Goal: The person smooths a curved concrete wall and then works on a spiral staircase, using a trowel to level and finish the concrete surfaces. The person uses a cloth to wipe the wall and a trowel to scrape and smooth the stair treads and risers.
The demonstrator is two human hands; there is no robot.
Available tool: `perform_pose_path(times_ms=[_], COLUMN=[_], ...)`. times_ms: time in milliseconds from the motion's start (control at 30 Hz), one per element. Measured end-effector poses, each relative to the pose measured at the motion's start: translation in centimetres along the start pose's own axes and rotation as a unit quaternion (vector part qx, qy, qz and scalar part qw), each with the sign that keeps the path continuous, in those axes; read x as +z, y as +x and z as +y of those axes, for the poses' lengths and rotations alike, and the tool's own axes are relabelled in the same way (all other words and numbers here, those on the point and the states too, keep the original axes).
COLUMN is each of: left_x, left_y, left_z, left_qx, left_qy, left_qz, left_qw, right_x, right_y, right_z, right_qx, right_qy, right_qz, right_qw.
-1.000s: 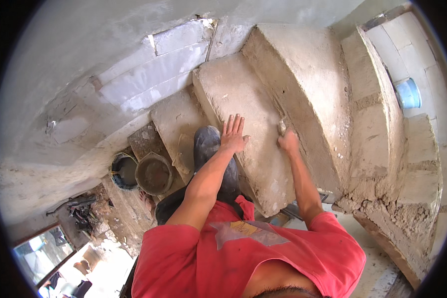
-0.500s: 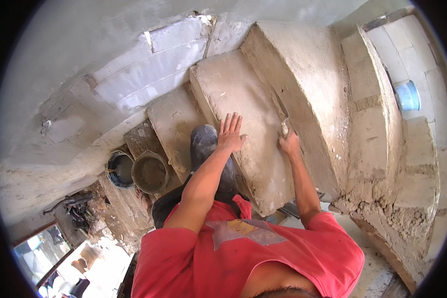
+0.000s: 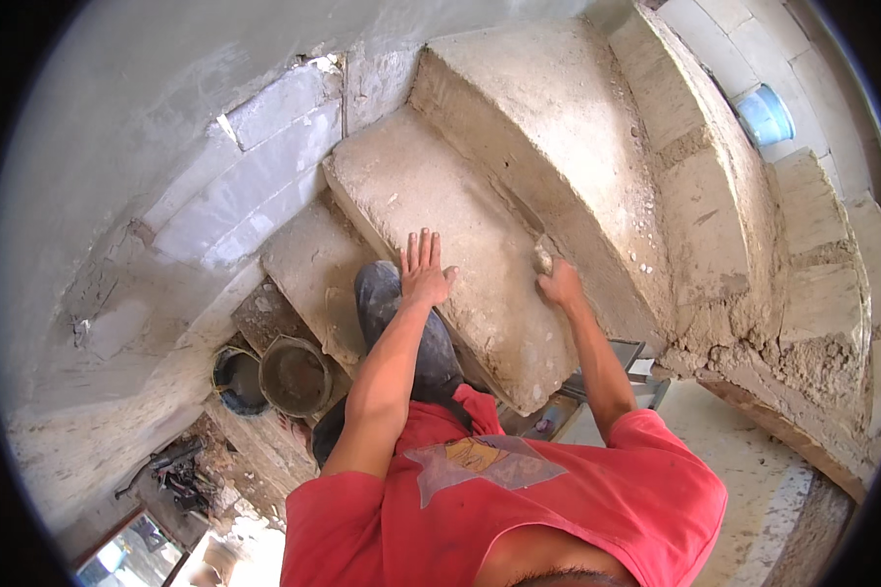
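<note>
My left hand (image 3: 423, 272) lies with fingers spread on the left edge of a curved concrete step (image 3: 494, 293), just beside my knee (image 3: 380, 298) in dark, dusty trousers. My right hand (image 3: 560, 282) is closed round the handle of a crusted trowel (image 3: 544, 256), whose narrow blade lies along the inner corner where this step meets the riser (image 3: 578, 240) of the step above. The step's surface is pale and dusty, with small chips scattered on the tread above.
Two buckets with grey contents (image 3: 296, 374) stand on lower steps at left. A plastered block wall (image 3: 235, 166) runs along the upper left. A light-blue bucket (image 3: 765, 115) is at upper right, near rough block steps (image 3: 817, 303). The stair has an open edge below my right arm.
The view has shifted, so the upper steps sit further up and left. The trowel in my right hand has shifted slightly along the step's inner corner; my left hand stays spread on the step.
</note>
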State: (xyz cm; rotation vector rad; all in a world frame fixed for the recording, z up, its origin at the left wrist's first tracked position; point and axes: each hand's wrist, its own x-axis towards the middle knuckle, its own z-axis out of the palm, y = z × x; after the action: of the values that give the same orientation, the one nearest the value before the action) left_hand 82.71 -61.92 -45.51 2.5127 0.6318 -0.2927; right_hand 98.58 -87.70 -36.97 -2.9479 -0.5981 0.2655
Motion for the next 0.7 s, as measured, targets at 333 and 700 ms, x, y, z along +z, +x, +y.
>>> perform_pose_path(times_ms=[333, 700], left_x=[0.6, 0.9], left_y=[0.0, 0.6], left_z=[-0.2, 0.2], left_qx=[0.002, 0.005], left_qy=[0.009, 0.035], left_qz=[-0.005, -0.008], left_qw=[1.0, 0.999], right_x=[1.5, 3.4], right_y=[-4.6, -6.7], right_z=[5.5, 2.9], right_qx=[0.035, 0.107], right_qy=[-0.007, -0.008], right_qz=[0.038, -0.039], right_qw=[0.999, 0.993])
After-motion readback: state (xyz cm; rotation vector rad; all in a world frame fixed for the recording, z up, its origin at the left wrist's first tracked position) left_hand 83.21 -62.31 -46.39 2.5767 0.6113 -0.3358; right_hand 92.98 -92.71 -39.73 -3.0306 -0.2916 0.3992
